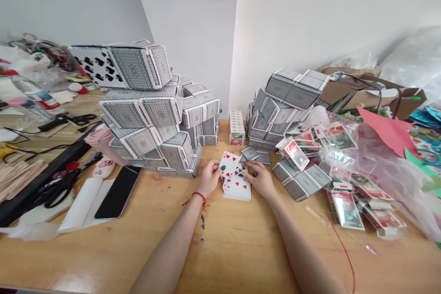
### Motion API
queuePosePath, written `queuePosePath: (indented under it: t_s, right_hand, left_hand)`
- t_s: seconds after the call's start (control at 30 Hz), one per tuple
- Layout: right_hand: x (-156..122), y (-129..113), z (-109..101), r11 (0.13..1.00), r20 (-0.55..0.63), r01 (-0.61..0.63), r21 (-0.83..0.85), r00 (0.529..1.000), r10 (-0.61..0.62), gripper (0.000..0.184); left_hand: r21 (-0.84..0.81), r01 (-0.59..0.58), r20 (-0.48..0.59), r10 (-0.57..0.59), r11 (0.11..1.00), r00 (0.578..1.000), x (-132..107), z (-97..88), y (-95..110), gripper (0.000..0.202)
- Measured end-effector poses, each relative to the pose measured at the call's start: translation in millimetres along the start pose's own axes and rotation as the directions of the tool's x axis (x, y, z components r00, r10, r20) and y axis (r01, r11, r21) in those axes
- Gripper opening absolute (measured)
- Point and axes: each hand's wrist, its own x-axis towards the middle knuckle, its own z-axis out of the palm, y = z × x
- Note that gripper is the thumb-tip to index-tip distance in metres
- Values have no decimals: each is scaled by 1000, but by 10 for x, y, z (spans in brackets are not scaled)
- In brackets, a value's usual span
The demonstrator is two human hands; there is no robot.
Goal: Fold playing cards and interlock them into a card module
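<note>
Head view — pinching heart card (232, 162) in left fingers (217, 174), club card (237, 171) in right fingers (249, 177); held over far end of face-up card stack (237, 191) on tabletop (237, 243) — between patterned card-box towers (160, 110).

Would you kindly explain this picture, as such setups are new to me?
No machine here: a person's bare left hand and bare right hand work over a brown wooden table, filmed from a head-worn camera. The left hand holds a white playing card with red hearts; the right hand touches a white card with black symbols. Beneath lies a white card pile. Beyond stand a left stack and a right stack of grey patterned card blocks. A black smartphone lies at left.
</note>
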Motion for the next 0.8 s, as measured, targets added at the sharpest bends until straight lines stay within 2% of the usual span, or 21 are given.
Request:
queuePosePath:
  t_s: [0.1, 0.23, 0.33, 0.47, 0.57, 0.8]
  right_hand:
    - [32, -4, -5, 996, 67, -13, -85, 998, 19, 39]
    - [82, 6, -17, 987, 84, -107, -122, 990, 117, 40]
    - [108, 27, -11, 983, 59, -163, -86, 984, 169, 36]
    - [106, 64, 11, 968, 62, -243, 62, 969, 239, 25]
    - [98, 78, 14, 961, 76, -251, 120, 967, 243, 20]
    - [91, 48, 5, 973, 41, -219, 70, 975, 217, 22]
  left_hand:
    - [-35, 52, 7, -52, 998, 999, 34, 39, -25, 21]
    - [77, 68, -10, -68, 995, 998, 49, 109, -43, 16]
    - [148, 45, -2, -46, 988, 999, 49, 132, -42, 13]
    - [209, 28, 15, -32, 978, 999, 44, 133, -36, 10]
    - [233, 22, 33, -30, 972, 999, 42, 133, -36, 9]
    - [270, 0, 70, -20, 963, 997, 34, 129, -44, 12]
